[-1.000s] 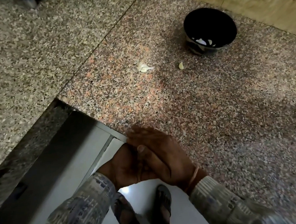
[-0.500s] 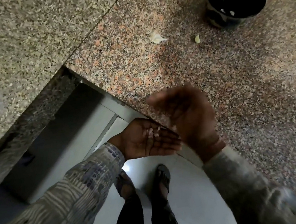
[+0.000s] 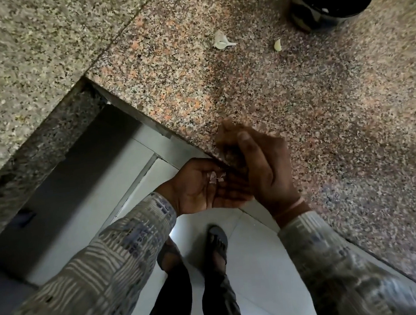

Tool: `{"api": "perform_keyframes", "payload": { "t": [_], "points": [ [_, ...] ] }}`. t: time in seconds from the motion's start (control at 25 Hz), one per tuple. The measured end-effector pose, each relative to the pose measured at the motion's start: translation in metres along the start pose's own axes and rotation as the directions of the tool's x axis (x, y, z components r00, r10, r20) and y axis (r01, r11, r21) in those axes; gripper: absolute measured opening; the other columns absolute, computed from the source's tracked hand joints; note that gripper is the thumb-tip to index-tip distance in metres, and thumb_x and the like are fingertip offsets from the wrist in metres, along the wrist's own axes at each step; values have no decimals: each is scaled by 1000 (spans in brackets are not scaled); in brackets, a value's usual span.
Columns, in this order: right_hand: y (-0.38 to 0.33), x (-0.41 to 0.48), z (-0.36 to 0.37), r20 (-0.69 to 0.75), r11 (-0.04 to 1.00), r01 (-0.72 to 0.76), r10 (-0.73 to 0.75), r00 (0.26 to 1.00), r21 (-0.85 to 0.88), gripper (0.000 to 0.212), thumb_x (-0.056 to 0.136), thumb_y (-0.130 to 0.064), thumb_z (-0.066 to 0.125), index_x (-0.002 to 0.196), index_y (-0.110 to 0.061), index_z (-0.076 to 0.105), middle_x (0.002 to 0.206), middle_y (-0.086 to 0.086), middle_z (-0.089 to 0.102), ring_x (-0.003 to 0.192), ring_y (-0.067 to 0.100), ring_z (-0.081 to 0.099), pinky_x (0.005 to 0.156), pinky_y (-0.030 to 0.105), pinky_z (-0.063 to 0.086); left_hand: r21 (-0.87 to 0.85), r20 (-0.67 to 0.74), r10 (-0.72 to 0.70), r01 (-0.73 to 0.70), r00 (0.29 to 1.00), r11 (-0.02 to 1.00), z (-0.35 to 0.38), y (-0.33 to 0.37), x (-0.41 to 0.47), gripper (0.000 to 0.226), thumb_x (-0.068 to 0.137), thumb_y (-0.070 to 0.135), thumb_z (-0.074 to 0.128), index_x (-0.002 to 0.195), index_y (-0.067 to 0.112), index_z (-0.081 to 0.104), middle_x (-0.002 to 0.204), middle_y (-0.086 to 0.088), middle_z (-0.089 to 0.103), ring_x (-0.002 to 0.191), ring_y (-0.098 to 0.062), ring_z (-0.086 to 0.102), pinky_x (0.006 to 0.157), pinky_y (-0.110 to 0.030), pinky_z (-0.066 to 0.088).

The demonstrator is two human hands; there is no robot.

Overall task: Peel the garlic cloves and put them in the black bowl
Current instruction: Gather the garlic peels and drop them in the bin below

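Rubbing has given way to looking: palms pressed together a second ago have parted. The left hand [image 3: 200, 193] lies released, palm up, pale garlic bits [image 3: 214, 178] on it. The right hand [image 3: 266, 167] hangs just above, fingers too blurred to tell. One clove [image 3: 277, 45] waits on the worktop [image 3: 246, 90] near the black bowl [image 3: 320, 19], so peeling likely remains.

Speckled granite counter [image 3: 247, 97]; glossy white tile floor [image 3: 260, 266]; grey cabinet front [image 3: 78, 195] below.
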State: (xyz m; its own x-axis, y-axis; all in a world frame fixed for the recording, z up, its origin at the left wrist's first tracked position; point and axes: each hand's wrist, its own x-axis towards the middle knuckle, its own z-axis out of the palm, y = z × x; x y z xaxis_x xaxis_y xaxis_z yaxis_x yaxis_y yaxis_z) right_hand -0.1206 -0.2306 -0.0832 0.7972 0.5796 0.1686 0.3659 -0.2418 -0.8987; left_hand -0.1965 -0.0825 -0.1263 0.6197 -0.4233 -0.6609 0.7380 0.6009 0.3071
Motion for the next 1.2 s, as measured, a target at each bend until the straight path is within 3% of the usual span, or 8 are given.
{"api": "perform_keyframes", "payload": {
  "t": [0.12,0.28,0.4,0.52,0.68,0.84,1.04,1.2],
  "points": [
    [-10,-18,7,7,999,-5,4,1000,52,38,105,-13,39,109,-2,76,115,8,75,120,21,67,101,49,50,20,-14,77,-77,997,997,5,-1,-2,40,88,26,49,85,5,82,90,-17,76,84,-33,75,94,-51,56],
    [-40,-46,24,64,944,-138,124,990,299,45,105,-14,34,104,-1,77,108,16,76,105,33,72,92,51,53,-52,-92,204,-209,975,977,3,-17,-4,38,95,16,48,80,10,82,86,-14,74,78,-29,75,72,-42,63],
    [-64,-34,34,135,575,-398,445,885,715,56,103,-31,29,90,-15,81,104,11,78,105,33,73,82,43,60,-182,-34,182,-185,983,966,-10,-33,-12,45,95,24,41,95,1,80,94,-20,75,86,-32,75,85,-43,62],
    [-64,0,62,250,318,-386,393,885,866,46,101,-34,36,89,-4,70,95,14,74,106,37,70,99,47,53,-340,-61,287,-291,956,895,-44,-58,-38,51,90,27,40,103,-6,77,102,-24,75,92,-33,76,87,-42,62],
    [-48,-6,152,531,260,-662,429,731,703,33,101,-30,42,95,-8,66,105,14,71,110,31,68,102,44,49,-490,-216,426,-475,879,731,-108,-107,-88,53,94,26,36,104,-8,76,106,-27,74,97,-36,75,83,-42,63],
    [-43,-41,255,715,175,-830,435,547,529,34,104,-30,41,92,-12,68,102,9,74,109,26,71,98,40,50,-492,-388,462,-603,797,628,-178,-168,-137,54,94,26,34,100,-4,78,102,-26,75,96,-33,75,84,-40,62],
    [-26,-114,404,837,237,-928,408,364,288,36,104,-31,41,100,-9,69,107,11,76,110,28,71,98,41,51,-561,-610,442,-753,657,345,-291,-271,-192,50,91,25,39,97,-6,78,104,-26,75,95,-36,76,82,-43,63],
    [5,-201,519,872,315,-946,437,219,80,35,104,-31,41,110,-9,68,123,13,72,122,29,67,108,40,46,-541,-778,313,-834,545,108,-384,-369,-222,52,97,23,35,94,-7,78,105,-27,75,96,-37,76,85,-45,63]
  ]
}}
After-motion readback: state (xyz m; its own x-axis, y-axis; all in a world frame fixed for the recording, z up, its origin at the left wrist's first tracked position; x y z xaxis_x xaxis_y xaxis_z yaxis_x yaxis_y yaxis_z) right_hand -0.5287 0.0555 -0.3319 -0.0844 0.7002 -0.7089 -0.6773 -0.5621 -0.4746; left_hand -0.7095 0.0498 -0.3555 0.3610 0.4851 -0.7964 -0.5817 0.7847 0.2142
